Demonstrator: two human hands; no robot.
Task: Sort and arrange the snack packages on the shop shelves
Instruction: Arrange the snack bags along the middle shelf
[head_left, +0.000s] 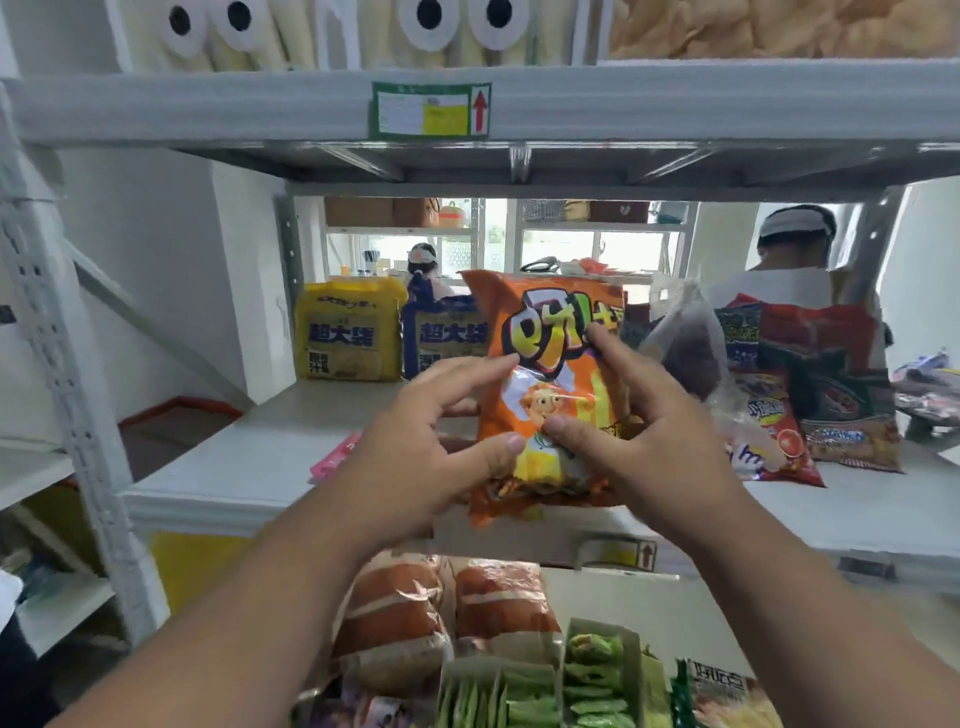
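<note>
While both hands grip the orange snack bag (550, 384) upright above the front edge of the middle shelf (249, 467), left hand (431, 426) and right hand (639, 431) fingers pinch its sides. Judging by this, it should be stood upright, label outward. Behind the bag stand two noodle packs, one yellow pack (348, 332) and one blue pack (441, 338); right of it, roughly three red packets (831, 374).
</note>
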